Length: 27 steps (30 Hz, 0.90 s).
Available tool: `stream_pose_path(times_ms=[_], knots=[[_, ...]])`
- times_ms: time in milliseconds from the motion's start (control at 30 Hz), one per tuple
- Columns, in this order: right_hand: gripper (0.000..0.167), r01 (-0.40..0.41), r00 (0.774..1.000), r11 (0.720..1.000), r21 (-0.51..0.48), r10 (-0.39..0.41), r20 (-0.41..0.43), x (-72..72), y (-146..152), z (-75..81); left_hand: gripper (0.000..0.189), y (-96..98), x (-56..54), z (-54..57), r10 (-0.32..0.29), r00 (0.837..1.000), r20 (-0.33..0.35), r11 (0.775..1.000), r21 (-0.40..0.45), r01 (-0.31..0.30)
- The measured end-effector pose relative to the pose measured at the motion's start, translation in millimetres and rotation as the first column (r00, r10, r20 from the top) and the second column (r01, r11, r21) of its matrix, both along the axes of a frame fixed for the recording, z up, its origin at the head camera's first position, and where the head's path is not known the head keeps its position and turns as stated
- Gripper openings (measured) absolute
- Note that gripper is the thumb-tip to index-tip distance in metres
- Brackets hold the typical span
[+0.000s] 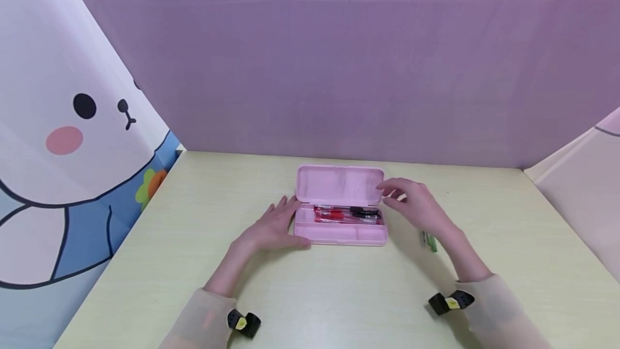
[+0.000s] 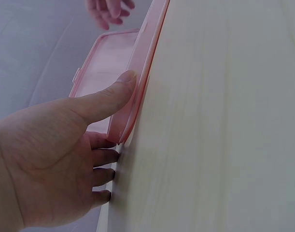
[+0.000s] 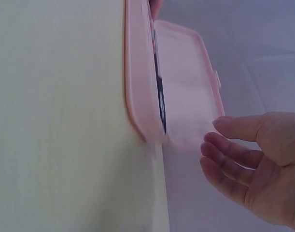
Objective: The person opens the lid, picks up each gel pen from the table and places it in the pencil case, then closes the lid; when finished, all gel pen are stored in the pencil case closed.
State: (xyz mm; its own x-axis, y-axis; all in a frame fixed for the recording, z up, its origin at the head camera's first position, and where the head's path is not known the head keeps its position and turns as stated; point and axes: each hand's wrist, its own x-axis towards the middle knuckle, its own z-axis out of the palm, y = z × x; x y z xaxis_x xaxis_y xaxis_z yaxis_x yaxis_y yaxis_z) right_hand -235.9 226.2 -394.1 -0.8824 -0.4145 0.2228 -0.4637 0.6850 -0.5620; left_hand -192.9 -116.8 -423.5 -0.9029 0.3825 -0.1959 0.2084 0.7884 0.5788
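A pink pencil case (image 1: 372, 235) lies with its lid (image 1: 339, 185) raised back. Several pens (image 1: 339, 214), red and black, fill its rear compartment; the front tray holds nothing visible. My left hand (image 1: 276, 228) is spread at the case's left end, thumb along the front wall, which the left wrist view shows touching the pink side (image 2: 146, 46). Beside the lid's right edge hovers my right hand (image 1: 411, 201), fingers loosely bent and nothing between them. In the right wrist view its fingertips (image 3: 210, 145) are close to the lid's corner (image 3: 186, 96).
Small green objects (image 1: 431, 242) lie on the table to the right, partly behind the right forearm. The pale wooden table (image 1: 349, 295) meets a purple cloth (image 1: 349, 69) at its back edge. A cartoon-printed cloth (image 1: 97, 176) hangs at the left.
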Motion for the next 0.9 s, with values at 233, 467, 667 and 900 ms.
stream_pose_path(times_ms=[233,467,667,900], knots=[[0.038,0.11,0.994,0.994,-0.009,-0.11,-0.008,7.2,47,-3.5,0.104,-1.4,-0.1,-0.2,-0.002,1.0,-0.01,1.0,0.001,0.002],[0.056,0.204,0.959,0.979,-0.023,-0.195,0.204,12.1,79,-6.1,0.106,-0.9,-0.8,-1.5,0.0,1.0,0.0,1.0,-0.006,0.0],[0.076,0.2,0.901,0.98,-0.022,-0.175,0.396,11.5,87,-13.6,0.108,-1.7,-1.2,-3.0,-0.004,1.0,0.001,1.0,-0.001,0.004],[0.09,0.207,0.865,0.978,0.018,-0.191,0.464,10.9,86,-18.9,0.107,-1.2,-1.6,-3.1,-0.015,1.0,-0.004,1.0,-0.008,0.015]])
